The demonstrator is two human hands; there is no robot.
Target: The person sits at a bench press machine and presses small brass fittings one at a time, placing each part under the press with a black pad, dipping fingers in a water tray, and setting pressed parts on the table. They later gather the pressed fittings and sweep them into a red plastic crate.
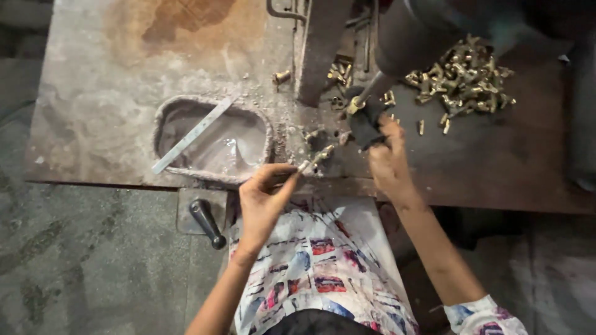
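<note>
Here the left hand (264, 201) grip pinches a brass fitting (316, 156), long axis pointing up-right toward the machine.

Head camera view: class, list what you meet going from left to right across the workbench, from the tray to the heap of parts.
Grey tray with a flat metal strip → left hand pinching a small brass fitting → right hand on a black handle → heap of brass fittings.

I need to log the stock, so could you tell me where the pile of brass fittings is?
In the head view, the pile of brass fittings lies at upper right on the workbench, beyond the right hand.
</note>
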